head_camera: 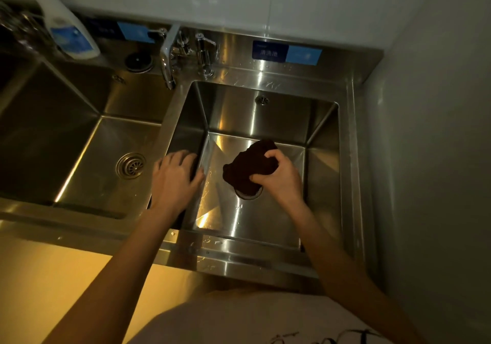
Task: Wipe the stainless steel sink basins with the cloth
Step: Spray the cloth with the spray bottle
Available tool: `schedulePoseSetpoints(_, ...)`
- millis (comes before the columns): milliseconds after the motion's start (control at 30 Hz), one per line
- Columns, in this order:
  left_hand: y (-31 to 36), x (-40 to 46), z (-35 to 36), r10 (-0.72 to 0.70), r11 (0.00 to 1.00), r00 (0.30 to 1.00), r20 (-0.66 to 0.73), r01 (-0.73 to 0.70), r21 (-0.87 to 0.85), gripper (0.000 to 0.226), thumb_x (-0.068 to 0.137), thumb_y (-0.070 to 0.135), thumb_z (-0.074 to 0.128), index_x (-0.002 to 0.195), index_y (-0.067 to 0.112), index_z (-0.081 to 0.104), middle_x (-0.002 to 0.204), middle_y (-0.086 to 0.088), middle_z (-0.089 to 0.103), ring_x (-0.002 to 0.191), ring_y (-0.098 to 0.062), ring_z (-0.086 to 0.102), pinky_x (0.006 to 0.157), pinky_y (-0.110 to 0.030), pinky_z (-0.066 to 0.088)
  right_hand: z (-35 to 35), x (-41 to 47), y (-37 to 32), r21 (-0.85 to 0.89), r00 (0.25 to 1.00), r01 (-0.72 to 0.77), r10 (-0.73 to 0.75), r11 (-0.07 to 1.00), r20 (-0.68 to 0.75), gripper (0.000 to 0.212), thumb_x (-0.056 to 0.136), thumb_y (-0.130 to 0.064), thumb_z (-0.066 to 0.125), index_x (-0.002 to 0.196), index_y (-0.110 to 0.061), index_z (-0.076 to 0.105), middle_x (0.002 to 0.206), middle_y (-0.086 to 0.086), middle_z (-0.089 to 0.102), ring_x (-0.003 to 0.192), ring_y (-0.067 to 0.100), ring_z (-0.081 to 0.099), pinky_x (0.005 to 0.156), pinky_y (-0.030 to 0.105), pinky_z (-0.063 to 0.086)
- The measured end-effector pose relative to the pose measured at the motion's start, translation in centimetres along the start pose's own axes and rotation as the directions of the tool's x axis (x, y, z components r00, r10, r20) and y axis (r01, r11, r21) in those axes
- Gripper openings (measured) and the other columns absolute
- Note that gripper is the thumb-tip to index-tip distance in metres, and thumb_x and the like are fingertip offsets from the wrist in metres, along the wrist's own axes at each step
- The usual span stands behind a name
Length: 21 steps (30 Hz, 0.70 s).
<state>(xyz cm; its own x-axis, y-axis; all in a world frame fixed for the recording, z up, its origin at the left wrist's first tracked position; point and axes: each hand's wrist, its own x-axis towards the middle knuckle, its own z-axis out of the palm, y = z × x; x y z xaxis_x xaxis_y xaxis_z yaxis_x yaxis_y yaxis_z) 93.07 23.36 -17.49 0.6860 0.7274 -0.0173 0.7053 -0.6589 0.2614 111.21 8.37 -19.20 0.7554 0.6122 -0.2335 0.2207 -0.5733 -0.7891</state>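
A dark brown cloth (248, 166) is bunched in my right hand (279, 174), over the floor of the right stainless steel basin (279, 120). The cloth covers most of that basin's drain (249, 194). My left hand (174, 177) rests flat, fingers spread, on the steel divider (170, 133) between the two basins. The left basin (79, 120) lies beside it with its round drain strainer (131, 165) showing.
A chrome faucet (168, 59) with its valves stands on the back ledge above the divider. A white and blue bottle (70, 33) leans at the back left. Blue labels are stuck on the backsplash. A wall closes off the right side.
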Motion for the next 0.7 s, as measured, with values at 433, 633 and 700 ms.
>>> schedulePoseSetpoints(433,0.6,-1.1,-7.1,0.036,0.999,0.988,-0.148,-0.037,-0.001,0.045,0.094,0.037,0.053,0.135,0.018,0.050,0.142,-0.007,0.047,0.135,-0.025,0.038,0.111,-0.047,0.028,-2.7,-2.8,-7.0,0.089,0.982,0.189,-0.188,0.978,-0.022,0.052,0.057,-0.034,0.083,0.097,-0.044,0.052,0.102,-0.010,0.063,0.096,0.010,0.062,0.077,0.034,0.057)
schedulePoseSetpoints(633,-2.3,-1.8,-10.4,0.031,0.999,0.978,-0.206,-0.027,0.021,0.043,0.093,0.035,0.055,0.132,0.017,0.054,0.140,-0.007,0.048,0.133,-0.025,0.040,0.110,-0.047,0.031,-0.3,-4.4,-9.5,0.154,0.981,0.191,-0.185,0.969,-0.055,0.051,0.058,-0.025,0.085,0.096,-0.040,0.054,0.106,-0.006,0.062,0.100,0.013,0.061,0.084,0.042,0.056)
schedulePoseSetpoints(700,-4.1,-2.3,-11.2,0.025,1.000,0.974,-0.226,-0.023,0.014,0.043,0.093,0.033,0.056,0.132,0.016,0.055,0.140,-0.007,0.049,0.133,-0.025,0.040,0.110,-0.048,0.030,1.0,-5.0,-10.5,0.173,0.980,0.197,-0.188,0.965,-0.066,0.052,0.059,-0.025,0.085,0.098,-0.039,0.054,0.107,-0.006,0.062,0.101,0.014,0.061,0.084,0.043,0.056)
